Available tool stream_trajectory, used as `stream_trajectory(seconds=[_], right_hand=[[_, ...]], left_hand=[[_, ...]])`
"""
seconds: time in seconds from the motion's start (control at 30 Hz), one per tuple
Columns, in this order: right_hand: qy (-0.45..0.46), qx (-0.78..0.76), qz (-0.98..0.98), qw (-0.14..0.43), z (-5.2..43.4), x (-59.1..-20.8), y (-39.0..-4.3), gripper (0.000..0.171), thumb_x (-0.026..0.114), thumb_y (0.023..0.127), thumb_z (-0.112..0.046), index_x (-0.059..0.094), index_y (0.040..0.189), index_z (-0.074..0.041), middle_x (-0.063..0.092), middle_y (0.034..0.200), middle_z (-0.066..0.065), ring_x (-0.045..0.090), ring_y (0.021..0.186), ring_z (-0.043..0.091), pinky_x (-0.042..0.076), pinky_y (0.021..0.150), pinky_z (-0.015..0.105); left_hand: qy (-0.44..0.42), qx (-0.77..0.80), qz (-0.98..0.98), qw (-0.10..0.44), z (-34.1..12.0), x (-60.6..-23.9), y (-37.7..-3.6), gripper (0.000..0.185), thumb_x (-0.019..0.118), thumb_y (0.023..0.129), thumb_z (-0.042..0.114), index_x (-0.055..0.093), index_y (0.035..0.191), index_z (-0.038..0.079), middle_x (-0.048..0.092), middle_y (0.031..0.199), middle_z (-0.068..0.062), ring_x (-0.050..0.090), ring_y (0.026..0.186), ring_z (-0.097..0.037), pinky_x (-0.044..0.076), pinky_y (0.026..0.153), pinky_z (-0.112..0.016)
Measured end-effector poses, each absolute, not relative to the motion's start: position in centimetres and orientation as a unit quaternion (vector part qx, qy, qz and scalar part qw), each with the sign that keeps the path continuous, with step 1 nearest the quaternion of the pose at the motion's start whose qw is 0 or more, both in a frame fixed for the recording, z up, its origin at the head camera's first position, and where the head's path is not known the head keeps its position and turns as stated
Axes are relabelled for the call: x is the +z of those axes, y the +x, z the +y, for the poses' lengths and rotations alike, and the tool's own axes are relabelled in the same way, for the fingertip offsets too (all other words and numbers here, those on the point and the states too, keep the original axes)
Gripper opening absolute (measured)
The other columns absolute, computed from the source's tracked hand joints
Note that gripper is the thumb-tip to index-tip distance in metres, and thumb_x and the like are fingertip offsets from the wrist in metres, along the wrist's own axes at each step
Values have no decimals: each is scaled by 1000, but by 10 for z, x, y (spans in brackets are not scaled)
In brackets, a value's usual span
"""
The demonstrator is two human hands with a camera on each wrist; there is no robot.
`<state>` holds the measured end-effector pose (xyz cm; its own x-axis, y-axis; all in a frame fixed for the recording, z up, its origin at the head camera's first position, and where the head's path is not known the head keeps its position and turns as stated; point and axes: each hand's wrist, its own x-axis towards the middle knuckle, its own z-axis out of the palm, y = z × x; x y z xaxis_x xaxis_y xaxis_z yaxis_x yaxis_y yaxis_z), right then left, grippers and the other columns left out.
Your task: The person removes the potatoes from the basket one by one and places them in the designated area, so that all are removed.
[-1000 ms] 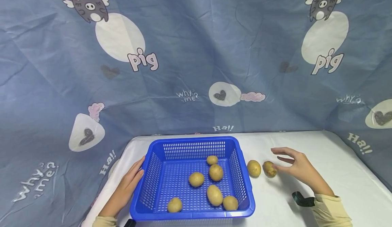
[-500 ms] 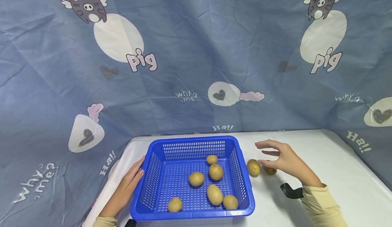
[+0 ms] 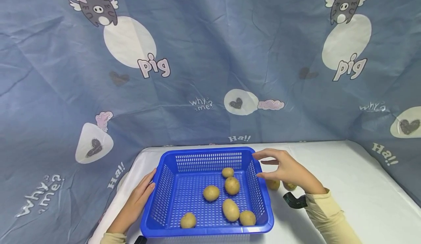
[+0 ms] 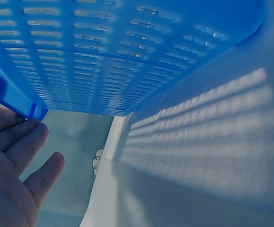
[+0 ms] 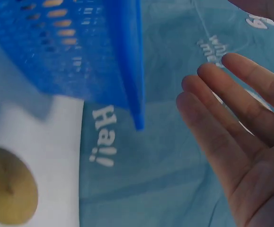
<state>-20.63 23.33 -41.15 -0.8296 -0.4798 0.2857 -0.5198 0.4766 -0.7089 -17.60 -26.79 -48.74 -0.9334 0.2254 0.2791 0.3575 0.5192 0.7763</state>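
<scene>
We see a white counter (image 3: 345, 185) backed by a blue cloth (image 3: 210, 53) hung behind it, printed with 2 winged cartoon pigs (image 3: 93, 6), white ovals, small hearts and the words "pig", "why me?" and "Ha!!".

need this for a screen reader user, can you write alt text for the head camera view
A person's left hand rests against the left side of a blue basket holding six potatoes on a white table, while the open right hand hovers at the basket's right rim above two more potatoes. A blue cartoon-pig cloth hangs behind.
</scene>
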Motion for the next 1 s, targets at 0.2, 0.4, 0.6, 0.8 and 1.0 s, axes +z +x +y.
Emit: stream_trajectory(seconds=[0.2, 0.4, 0.6, 0.8, 1.0], right_hand=[[302, 415, -858, 4, 213, -405, -208, 55, 88, 83, -28, 67, 132, -14, 71, 133, 8, 66, 124, 30, 59, 101, 44], [329, 412, -849, -15, 193, -402, -213, 54, 88, 84, -32, 68, 130, -12, 72, 131, 9, 68, 119, 28, 58, 100, 52], [360, 414, -835, -40, 173, -399, -217, 51, 87, 84, -24, 69, 128, -9, 71, 130, 7, 67, 122, 28, 58, 103, 39], [378, 410, -828, -58, 158, -400, -221, 50, 86, 84, -19, 68, 129, -7, 71, 131, 7, 66, 124, 30, 58, 103, 38], [374, 394, -837, -68, 145, -403, -222, 51, 86, 84, -23, 69, 129, -9, 72, 129, 5, 70, 116, 24, 59, 100, 40]], left_hand=[[-175, -470, -862, 73, -268, -488, -176, 50, 40, 113, 23, 35, 161, 9, 39, 163, -21, 25, 137, 22, 19, 107, 5], [-178, -470, -861, 75, -268, -487, -176, 50, 40, 113, 22, 35, 161, 8, 39, 163, -22, 25, 138, 22, 19, 108, 5], [-177, -470, -862, 75, -268, -486, -175, 50, 39, 113, 22, 35, 161, 8, 38, 163, -22, 25, 137, 23, 19, 107, 5], [-178, -471, -861, 75, -269, -488, -175, 50, 39, 113, 22, 35, 161, 9, 39, 163, -22, 25, 137, 24, 19, 107, 5], [-171, -470, -863, 70, -269, -488, -175, 50, 40, 113, 24, 35, 162, 12, 39, 164, -20, 24, 136, 24, 19, 106, 5]])
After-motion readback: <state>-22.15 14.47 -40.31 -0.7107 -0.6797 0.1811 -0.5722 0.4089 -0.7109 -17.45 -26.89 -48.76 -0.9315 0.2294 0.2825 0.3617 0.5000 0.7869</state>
